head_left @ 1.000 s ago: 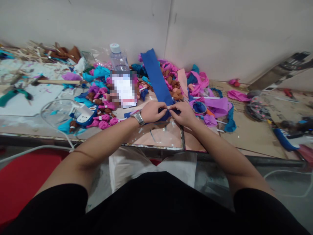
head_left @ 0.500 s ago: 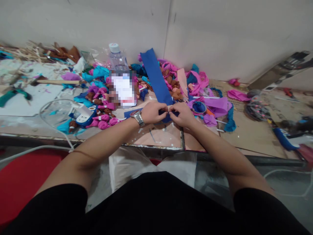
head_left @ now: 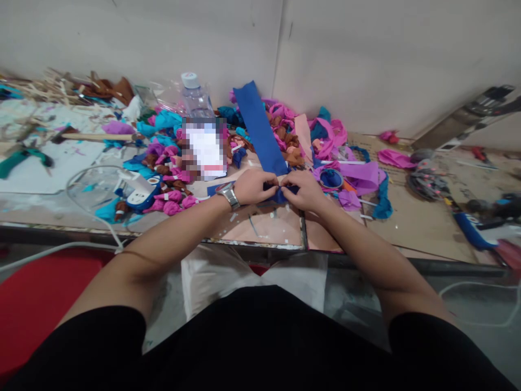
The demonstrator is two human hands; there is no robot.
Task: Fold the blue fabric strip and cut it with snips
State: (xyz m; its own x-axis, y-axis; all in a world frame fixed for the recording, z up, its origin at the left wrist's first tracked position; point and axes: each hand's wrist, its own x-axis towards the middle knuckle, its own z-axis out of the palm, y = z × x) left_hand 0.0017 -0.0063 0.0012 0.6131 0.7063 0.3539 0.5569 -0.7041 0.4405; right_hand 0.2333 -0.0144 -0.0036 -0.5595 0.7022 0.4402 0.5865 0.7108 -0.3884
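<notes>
My left hand [head_left: 257, 185], with a steel watch [head_left: 228, 194] at its wrist, pinches a piece of dark blue crepe paper [head_left: 279, 195] between thumb and fingers. From the other side my right hand [head_left: 302, 190] pinches the same piece, and the two sets of fingertips almost meet. The part inside the fingers is mostly hidden. Just beyond my hands a long flat strip of blue paper [head_left: 260, 130] slants away toward the wall. Another bit of blue paper [head_left: 215, 189] shows beside my left wrist.
Twisted pink, brown and purple paper pieces [head_left: 173, 201] heap around a phone [head_left: 205, 149] and a clear bottle [head_left: 195, 98]. A blue-white power strip [head_left: 142, 193] trails a cable at left. Green-handled pliers [head_left: 24, 160] and a hammer [head_left: 93, 136] lie farther left. A tape roll [head_left: 331, 179] sits right.
My fingertips have shifted slightly on the blue crepe paper between them. Both arms and the things on the table stay essentially where they were.
</notes>
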